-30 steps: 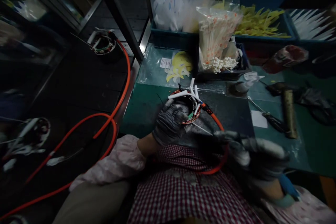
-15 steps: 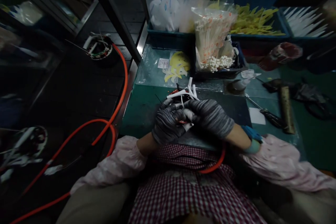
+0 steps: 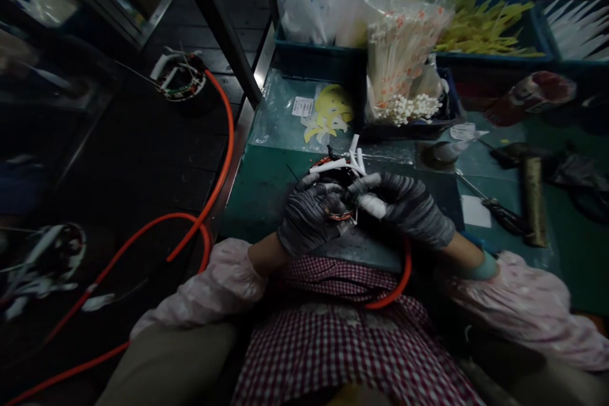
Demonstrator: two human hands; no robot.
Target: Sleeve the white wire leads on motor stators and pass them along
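Note:
A motor stator (image 3: 340, 214) with copper-coloured windings sits on the bench in front of me, partly covered by my hands. White sleeves (image 3: 329, 165) stick up and sideways from its far rim, beside some black leads. My left hand (image 3: 309, 209), in a grey striped glove, wraps around the stator's left and near side. At the right side is my right hand (image 3: 404, 203), gloved alike, its thumb and fingers pinched close to the windings. Whatever lies between those fingertips is too dark to make out. An orange-red cable sleeve (image 3: 404, 276) curves down from the stator's right toward my lap.
Yellow insulation pieces (image 3: 335, 108) lie on plastic beyond the stator. A box with bagged white sticks (image 3: 404, 63) stands behind. At right are a small bottle (image 3: 447, 151), a screwdriver (image 3: 504, 216) and a hammer (image 3: 533, 203). Another stator (image 3: 178, 76) with orange-red sleeving sits left.
My right hand has drawn slightly right, uncovering more of the stator's windings. My left hand keeps its hold. The whole view has shifted a little.

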